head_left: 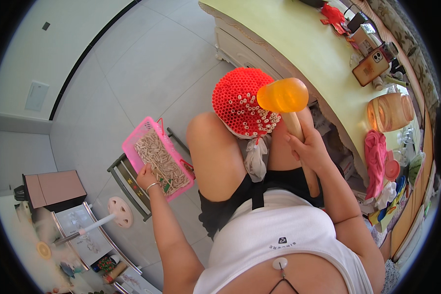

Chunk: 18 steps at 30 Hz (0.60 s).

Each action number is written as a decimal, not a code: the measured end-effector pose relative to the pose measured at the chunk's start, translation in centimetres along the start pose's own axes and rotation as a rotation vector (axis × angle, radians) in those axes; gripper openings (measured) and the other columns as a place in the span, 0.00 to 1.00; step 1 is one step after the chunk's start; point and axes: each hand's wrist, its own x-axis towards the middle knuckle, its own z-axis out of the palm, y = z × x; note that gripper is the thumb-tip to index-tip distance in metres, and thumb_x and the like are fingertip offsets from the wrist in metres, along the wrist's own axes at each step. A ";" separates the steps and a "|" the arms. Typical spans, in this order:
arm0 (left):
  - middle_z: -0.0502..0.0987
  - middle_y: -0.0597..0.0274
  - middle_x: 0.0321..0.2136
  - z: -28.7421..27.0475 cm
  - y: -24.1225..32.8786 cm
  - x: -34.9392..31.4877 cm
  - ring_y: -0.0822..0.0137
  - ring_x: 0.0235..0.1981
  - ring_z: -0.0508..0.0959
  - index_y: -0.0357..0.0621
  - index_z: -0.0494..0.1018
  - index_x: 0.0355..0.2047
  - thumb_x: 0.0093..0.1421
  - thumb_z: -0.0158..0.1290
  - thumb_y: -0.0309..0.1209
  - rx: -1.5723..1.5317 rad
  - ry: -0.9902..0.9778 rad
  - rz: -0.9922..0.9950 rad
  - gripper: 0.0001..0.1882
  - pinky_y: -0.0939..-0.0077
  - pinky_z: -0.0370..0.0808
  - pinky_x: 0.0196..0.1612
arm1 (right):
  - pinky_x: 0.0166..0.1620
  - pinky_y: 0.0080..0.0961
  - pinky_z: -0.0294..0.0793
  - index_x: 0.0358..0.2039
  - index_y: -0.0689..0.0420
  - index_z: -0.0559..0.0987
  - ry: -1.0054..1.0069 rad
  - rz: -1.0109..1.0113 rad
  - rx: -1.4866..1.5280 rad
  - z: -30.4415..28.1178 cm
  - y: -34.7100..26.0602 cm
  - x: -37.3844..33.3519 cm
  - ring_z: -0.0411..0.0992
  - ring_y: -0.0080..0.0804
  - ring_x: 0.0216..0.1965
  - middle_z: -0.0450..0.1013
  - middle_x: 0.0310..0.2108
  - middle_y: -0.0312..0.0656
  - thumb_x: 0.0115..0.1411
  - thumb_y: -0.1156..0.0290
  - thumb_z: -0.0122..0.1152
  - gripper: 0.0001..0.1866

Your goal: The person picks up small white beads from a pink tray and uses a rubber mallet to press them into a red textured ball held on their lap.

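Note:
My right hand (308, 146) is wrapped round the wooden handle of a mallet (285, 95), whose translucent orange head hangs over a red round honeycomb block (232, 88). The block rests between my thighs, and several short pale rolls (267, 120) stand in its holes, mostly on the side nearest me. A white cloth bag (255, 161) dangles from its near edge. To the left, a pink basket (128, 146) holds a heap of similar rolls (164, 159). My left hand (146, 177) reaches into its near left side, fingers drawn together; what they grip is hidden.
The basket sits on a dark folding stool (127, 188). Along the right runs a yellow-green table (318, 63) with a phone (371, 67), an amber jar (390, 111) and a pink cloth (375, 161). A white stand (118, 211) and drawers stand at lower left.

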 end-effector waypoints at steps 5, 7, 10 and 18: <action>0.82 0.60 0.31 1.1 3.9 -0.8 0.73 0.28 0.78 0.33 0.80 0.40 0.58 0.59 0.22 -0.285 -0.141 0.005 0.09 0.80 0.74 0.34 | 0.20 0.16 0.64 0.46 0.61 0.71 -0.021 -0.016 0.010 0.0 0.6 0.2 0.64 0.16 0.15 0.66 0.19 0.31 0.64 0.75 0.57 0.11; 0.82 0.61 0.32 3.3 12.0 -4.5 0.74 0.29 0.78 0.34 0.80 0.39 0.57 0.59 0.21 -0.453 -0.223 0.148 0.08 0.81 0.74 0.35 | 0.20 0.16 0.64 0.46 0.61 0.71 0.001 0.034 0.014 -0.3 0.2 -0.1 0.64 0.16 0.15 0.66 0.20 0.31 0.64 0.75 0.58 0.11; 0.81 0.62 0.29 4.9 21.7 -10.3 0.73 0.31 0.78 0.38 0.81 0.35 0.55 0.62 0.21 -0.494 -0.319 0.488 0.07 0.79 0.75 0.35 | 0.20 0.16 0.64 0.45 0.62 0.71 -0.008 0.024 0.004 -0.3 -0.2 -0.1 0.65 0.16 0.16 0.66 0.20 0.31 0.64 0.75 0.58 0.11; 0.79 0.57 0.27 9.1 31.1 -17.3 0.59 0.29 0.78 0.41 0.80 0.28 0.52 0.63 0.22 -0.391 -0.400 0.977 0.04 0.69 0.74 0.34 | 0.20 0.16 0.64 0.45 0.62 0.71 -0.007 0.028 -0.075 -0.3 -0.6 -0.1 0.65 0.16 0.16 0.66 0.21 0.31 0.64 0.75 0.58 0.11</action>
